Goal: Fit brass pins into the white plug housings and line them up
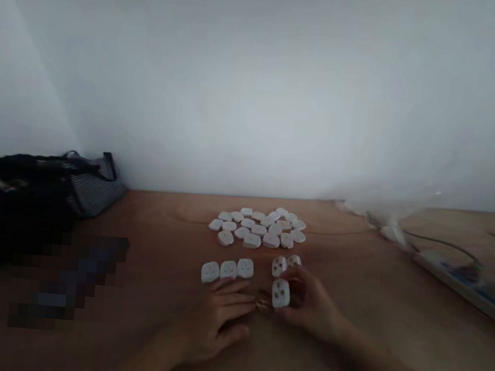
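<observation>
My right hand [310,303] grips a white piece with dark holes [281,293] between thumb and fingers. Just beyond it, two similar white pieces [279,266] stand side by side. My left hand [222,319] rests with its fingers spread, holding nothing, its fingertips close to a row of three white pieces [228,270]. Between the hands lie small brass-coloured parts [264,300], too blurred to tell apart. Farther back, several more white pieces [258,230] lie in a loose group on the wooden table [161,230].
A black bag [20,206] with a striped part [93,189] is at the left. In front of it lies a pixelated dark object [70,279]. At the right are a power strip [464,285] with a cable and crumpled clear plastic [383,215]. A pale wall stands behind.
</observation>
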`<state>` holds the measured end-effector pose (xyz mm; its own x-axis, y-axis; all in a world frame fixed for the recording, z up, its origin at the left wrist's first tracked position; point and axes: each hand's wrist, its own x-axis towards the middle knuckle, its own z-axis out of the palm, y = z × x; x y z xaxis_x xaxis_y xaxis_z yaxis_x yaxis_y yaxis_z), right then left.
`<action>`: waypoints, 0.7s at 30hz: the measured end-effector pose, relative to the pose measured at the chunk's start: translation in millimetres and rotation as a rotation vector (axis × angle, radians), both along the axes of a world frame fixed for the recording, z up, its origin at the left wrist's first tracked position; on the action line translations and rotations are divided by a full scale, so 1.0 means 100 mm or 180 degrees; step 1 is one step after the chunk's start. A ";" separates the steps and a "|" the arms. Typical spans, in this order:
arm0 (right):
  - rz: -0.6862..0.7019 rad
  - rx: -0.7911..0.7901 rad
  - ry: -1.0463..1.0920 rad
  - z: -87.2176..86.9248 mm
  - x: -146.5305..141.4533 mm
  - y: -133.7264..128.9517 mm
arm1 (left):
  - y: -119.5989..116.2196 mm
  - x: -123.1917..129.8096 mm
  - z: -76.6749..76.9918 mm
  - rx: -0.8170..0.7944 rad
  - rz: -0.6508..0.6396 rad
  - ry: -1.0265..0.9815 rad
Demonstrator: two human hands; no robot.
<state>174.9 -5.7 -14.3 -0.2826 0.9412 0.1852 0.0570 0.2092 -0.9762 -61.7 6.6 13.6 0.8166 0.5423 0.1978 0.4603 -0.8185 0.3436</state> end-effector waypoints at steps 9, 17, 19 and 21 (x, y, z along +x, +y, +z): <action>-0.0078 0.1409 -0.1414 0.14 -0.15 -0.01 | 0.06 -0.02 -0.06 0.0348 0.0069 -0.0618; 0.0152 0.1744 -0.1723 0.09 -0.13 0.05 | 0.04 0.02 -0.07 0.0467 0.0055 -0.0882; 0.0227 0.1611 -0.1687 0.08 -0.12 0.04 | 0.04 0.01 -0.07 0.0499 0.0154 -0.1035; 0.0242 0.1511 -0.1608 0.09 -0.12 0.03 | 0.05 0.01 -0.07 0.0489 0.0260 -0.1117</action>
